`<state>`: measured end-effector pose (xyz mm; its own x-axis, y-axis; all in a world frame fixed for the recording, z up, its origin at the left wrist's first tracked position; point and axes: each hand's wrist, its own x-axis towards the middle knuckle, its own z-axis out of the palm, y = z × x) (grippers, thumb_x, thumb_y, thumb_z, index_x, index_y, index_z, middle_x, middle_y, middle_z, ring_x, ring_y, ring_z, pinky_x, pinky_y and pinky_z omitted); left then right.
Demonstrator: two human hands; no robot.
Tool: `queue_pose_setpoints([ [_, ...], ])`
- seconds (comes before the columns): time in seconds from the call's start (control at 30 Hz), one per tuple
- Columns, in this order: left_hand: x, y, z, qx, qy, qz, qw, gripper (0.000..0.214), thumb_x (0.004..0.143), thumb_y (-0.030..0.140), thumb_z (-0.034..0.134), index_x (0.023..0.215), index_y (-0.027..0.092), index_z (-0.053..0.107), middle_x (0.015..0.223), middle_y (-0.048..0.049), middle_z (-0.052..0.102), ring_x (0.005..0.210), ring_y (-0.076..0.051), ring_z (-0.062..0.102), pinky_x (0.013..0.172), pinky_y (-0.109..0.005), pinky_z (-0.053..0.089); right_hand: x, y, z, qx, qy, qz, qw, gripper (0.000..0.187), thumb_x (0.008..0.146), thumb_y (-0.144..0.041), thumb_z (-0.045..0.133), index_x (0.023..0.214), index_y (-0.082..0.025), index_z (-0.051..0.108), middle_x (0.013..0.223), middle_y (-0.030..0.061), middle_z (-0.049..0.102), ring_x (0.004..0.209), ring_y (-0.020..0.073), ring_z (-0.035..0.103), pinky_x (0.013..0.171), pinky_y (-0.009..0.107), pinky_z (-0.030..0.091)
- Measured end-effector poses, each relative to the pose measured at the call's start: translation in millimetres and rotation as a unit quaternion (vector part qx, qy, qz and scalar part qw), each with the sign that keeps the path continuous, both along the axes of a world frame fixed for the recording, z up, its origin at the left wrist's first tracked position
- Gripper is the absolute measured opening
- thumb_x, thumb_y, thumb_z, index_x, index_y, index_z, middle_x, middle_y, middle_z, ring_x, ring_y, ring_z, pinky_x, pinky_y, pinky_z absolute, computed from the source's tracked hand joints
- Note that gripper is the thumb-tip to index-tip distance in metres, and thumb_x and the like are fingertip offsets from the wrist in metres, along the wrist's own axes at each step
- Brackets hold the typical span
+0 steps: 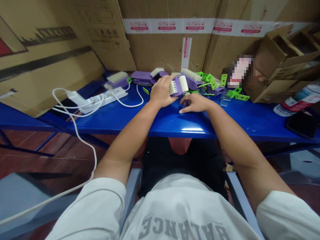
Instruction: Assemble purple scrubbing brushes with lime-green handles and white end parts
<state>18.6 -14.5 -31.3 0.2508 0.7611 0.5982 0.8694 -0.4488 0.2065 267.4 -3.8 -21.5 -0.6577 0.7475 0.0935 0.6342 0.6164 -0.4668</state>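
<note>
A purple brush [178, 86] with white bristles is held in the closed left grip [161, 92] at the far middle of the blue worktop [120, 116], just before a pile of purple brushes [145, 77] and green clips [212, 81]. The right grip [195, 103] is rested on the worktop just beside the brush, fingers curled at a small dark part [185, 103]; whether it is closed on the part cannot be told.

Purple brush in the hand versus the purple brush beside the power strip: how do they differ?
The held brush is gripped by the left hand, bristles tilted sideways; the far-left brush lies untouched on the blue table, bristles up. Both are purple with white bristles.
</note>
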Motion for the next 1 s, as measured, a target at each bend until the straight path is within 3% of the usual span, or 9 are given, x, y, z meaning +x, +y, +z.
queue_pose_setpoints([
  [0.2,2.0,-1.3,1.2,0.003,0.004,0.007,1.000,0.092,0.086,0.031,0.098,0.170,0.028,0.060,0.172,-0.0145,0.069,0.158,-0.043,0.069,0.135,-0.056,0.058,-2.2,-2.6,4.0,0.025,-0.061,-0.018,0.998,0.056,0.083,-0.037,0.096,0.134,-0.015,0.091,0.106,0.0084,0.087,0.088,0.0244,0.073,0.084,0.035,0.053],
  [0.4,2.1,-2.5,1.7,0.002,0.000,0.003,1.000,0.092,0.085,0.028,0.096,0.170,0.028,0.059,0.171,-0.0141,0.070,0.157,-0.043,0.070,0.134,-0.056,0.058,-3.1,-1.6,1.6,0.070,-0.032,-0.025,0.997,0.047,0.084,-0.035,0.091,0.125,-0.012,0.091,0.118,0.0149,0.087,0.095,0.0295,0.077,0.091,0.040,0.058],
  [0.57,1.4,-3.4,1.9,0.000,-0.005,-0.001,1.000,0.090,0.086,0.029,0.096,0.169,0.028,0.060,0.171,-0.0134,0.070,0.156,-0.041,0.070,0.135,-0.055,0.058,-1.9,-4.0,0.5,0.066,0.005,-0.056,0.996,0.046,0.086,-0.033,0.086,0.126,-0.011,0.083,0.115,0.0152,0.089,0.097,0.0333,0.081,0.095,0.044,0.061],
  [0.77,2.2,-5.2,3.5,0.000,-0.002,-0.002,1.000,0.092,0.085,0.030,0.097,0.169,0.027,0.060,0.173,-0.0143,0.069,0.158,-0.042,0.068,0.136,-0.055,0.057,1.5,3.0,-5.5,0.107,0.027,-0.063,0.992,0.064,0.085,-0.040,0.085,0.140,-0.011,0.074,0.126,0.0208,0.088,0.112,0.0430,0.083,0.104,0.055,0.063],
  [0.87,2.0,-4.8,3.6,-0.002,-0.003,-0.002,1.000,0.091,0.085,0.030,0.096,0.169,0.027,0.061,0.174,-0.0150,0.069,0.159,-0.042,0.068,0.137,-0.056,0.057,3.2,6.3,-7.9,0.115,0.051,-0.064,0.990,0.076,0.083,-0.048,0.088,0.148,-0.013,0.071,0.128,0.0191,0.087,0.112,0.0421,0.080,0.106,0.057,0.064],
  [1.0,1.5,-3.9,3.0,0.000,-0.010,-0.002,1.000,0.093,0.084,0.032,0.098,0.169,0.030,0.061,0.173,-0.0137,0.069,0.159,-0.043,0.068,0.136,-0.058,0.058,4.4,6.4,-8.3,0.100,0.082,-0.042,0.991,0.097,0.073,-0.034,0.081,0.165,-0.010,0.059,0.126,0.0156,0.086,0.104,0.0368,0.078,0.101,0.053,0.066],
])
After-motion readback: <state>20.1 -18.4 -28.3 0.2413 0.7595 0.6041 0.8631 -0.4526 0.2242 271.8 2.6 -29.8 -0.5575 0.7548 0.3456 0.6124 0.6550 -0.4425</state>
